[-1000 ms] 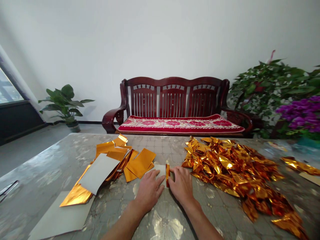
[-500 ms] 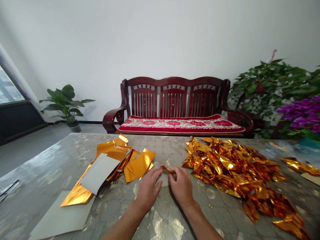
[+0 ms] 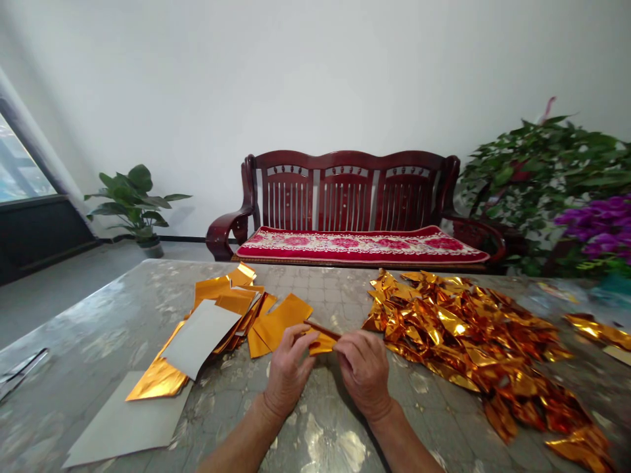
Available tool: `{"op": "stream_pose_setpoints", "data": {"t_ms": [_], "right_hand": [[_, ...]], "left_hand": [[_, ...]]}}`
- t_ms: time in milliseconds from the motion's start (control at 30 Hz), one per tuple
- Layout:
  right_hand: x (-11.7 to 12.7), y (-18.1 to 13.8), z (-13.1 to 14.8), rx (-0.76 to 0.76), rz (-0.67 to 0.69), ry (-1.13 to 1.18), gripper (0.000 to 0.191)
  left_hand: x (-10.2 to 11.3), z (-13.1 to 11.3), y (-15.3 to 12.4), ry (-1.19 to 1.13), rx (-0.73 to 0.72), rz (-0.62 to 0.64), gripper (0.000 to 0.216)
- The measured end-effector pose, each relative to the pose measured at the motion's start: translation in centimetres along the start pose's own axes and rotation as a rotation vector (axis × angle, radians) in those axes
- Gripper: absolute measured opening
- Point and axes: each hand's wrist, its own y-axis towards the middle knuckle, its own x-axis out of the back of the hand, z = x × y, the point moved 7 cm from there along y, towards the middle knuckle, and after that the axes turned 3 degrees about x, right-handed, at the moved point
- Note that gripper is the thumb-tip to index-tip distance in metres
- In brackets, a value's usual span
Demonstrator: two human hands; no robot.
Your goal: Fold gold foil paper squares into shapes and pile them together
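Note:
My left hand and my right hand are side by side over the table, both pinching one small sheet of gold foil paper that is partly folded and lifted a little off the tabletop. To the left lies a loose stack of flat gold foil sheets, some turned white side up. To the right spreads a big heap of folded gold foil pieces.
The table has a glossy patterned cover. Two white-backed sheets lie near its left front edge. More foil sits at the far right. Behind stand a red wooden bench, a potted plant and flowering plants.
The sheet lay flat under both hands a second ago. Both hands have since folded it over and raised it, fingers now pinching its edges.

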Motion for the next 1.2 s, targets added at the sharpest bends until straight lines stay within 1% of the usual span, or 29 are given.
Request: {"op": "stream_pose_setpoints", "data": {"t_ms": [133, 233, 333, 467, 633, 733, 867, 1033, 1100, 1200], "right_hand": [[0.3, 0.1, 0.5, 0.059, 0.002, -0.028, 0.019], [0.0, 0.1, 0.9, 0.063, 0.039, -0.047, 0.02], [-1.3, -0.1, 0.7, 0.024, 0.164, -0.082, 0.021], [-3.1, -1.0, -0.1, -0.035, 0.367, -0.138, 0.018], [-3.7, -1.8, -1.1, -0.096, 0.493, -0.08, 0.014], [-3.9, -2.1, -1.6, -0.134, 0.541, 0.032, 0.013], [-4.1, -2.1, -2.1, -0.177, 0.555, 0.134, 0.019], [-4.5, -1.9, -2.4, -0.202, 0.581, 0.106, 0.021], [-4.6, -1.8, -2.5, -0.21, 0.586, 0.097, 0.021], [-4.7, -1.9, -2.7, -0.245, 0.593, 0.094, 0.02]], "left_hand": [[0.2, 0.1, 0.0, -0.028, -0.026, -0.003, 0.026], [-0.4, 0.1, 0.1, 0.083, -0.015, 0.089, 0.023], [-1.2, 0.2, 0.1, 0.212, 0.007, 0.215, 0.018], [-2.0, 0.4, 0.0, 0.284, 0.047, 0.34, 0.018], [-2.8, 0.9, -0.5, 0.279, 0.097, 0.483, 0.02], [-2.8, 1.6, -0.5, 0.263, 0.174, 0.504, 0.023], [-2.5, 2.7, -0.5, 0.229, 0.293, 0.495, 0.021], [-2.5, 3.1, -0.5, 0.225, 0.315, 0.508, 0.027], [-2.5, 3.0, -0.4, 0.236, 0.319, 0.495, 0.028], [-2.3, 3.0, -0.3, 0.264, 0.361, 0.465, 0.025]]}}
